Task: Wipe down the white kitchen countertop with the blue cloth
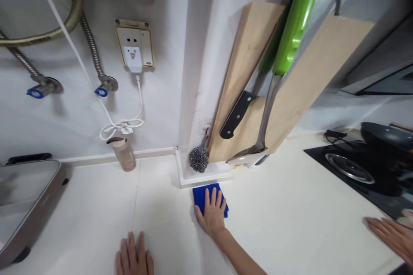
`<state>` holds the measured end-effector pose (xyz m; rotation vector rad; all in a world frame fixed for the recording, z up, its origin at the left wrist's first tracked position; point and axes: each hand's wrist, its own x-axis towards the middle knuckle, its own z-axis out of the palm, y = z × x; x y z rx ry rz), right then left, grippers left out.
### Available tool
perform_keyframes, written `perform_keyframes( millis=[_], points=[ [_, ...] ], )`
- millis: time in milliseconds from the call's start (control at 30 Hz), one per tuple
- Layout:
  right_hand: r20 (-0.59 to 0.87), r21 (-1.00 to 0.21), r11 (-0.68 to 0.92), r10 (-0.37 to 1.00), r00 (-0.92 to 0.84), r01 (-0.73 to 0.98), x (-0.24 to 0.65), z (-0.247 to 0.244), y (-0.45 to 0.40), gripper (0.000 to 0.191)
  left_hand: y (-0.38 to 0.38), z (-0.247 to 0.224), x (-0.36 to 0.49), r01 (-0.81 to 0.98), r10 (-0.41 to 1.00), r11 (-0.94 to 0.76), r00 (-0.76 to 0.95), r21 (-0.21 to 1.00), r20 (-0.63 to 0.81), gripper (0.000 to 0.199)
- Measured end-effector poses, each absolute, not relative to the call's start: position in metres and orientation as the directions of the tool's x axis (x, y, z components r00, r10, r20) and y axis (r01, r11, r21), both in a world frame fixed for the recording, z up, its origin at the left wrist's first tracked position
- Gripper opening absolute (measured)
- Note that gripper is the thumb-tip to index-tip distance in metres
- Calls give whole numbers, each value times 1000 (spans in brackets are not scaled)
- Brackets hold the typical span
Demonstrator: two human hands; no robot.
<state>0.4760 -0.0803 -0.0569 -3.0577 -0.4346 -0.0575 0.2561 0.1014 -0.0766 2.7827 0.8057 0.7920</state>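
A folded blue cloth [199, 196] lies on the white countertop [167, 223], just in front of the low ledge by the wall corner. My right hand [213, 215] rests flat on top of it, fingers spread and pointing toward the wall; palm and fingers cover part of the cloth. At the bottom edge, my left hand [134, 255] lies palm down on the counter with its fingers stretched out and nothing in them. Its wrist is out of view.
Behind the cloth hang a steel wool scrubber [198, 159], a green-handled spatula [298, 25], a black-handled knife [238, 115] and a wooden board [300, 90]. A bottle [124, 154] stands left. Another person's hand [392, 236] is near the stove [351, 172].
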Motion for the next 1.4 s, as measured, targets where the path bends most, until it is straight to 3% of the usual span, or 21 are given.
perform_keyframes(
  millis=[200,333,567,767,1067,1167,1300,1400],
  points=[
    [-13,-217,-823,541,841,526,423,-36,-10,89,103,-75,254,413,449,-889,707,197,546,63],
    [-48,-351,-633,748,662,690,388,-17,-3,91,104,-73,252,444,462,-879,706,173,536,53],
    [-48,-401,-526,830,556,750,365,-2,-59,88,107,-63,249,469,476,-871,731,147,489,51],
    [-24,-376,-646,724,689,665,345,-18,-163,84,103,-58,255,447,470,-879,748,168,468,54],
    [169,-217,-882,387,906,418,341,-50,-303,72,99,-49,258,456,493,-870,774,189,398,58],
    [170,-250,-913,287,943,323,352,-53,-331,69,97,-44,258,460,496,-868,779,188,384,60],
    [101,-408,-891,172,980,199,364,-55,-360,56,97,-45,256,458,492,-870,780,182,386,61],
    [98,-451,-884,84,992,120,376,-52,-377,55,98,-48,256,472,507,-861,774,189,379,62]
  ],
)
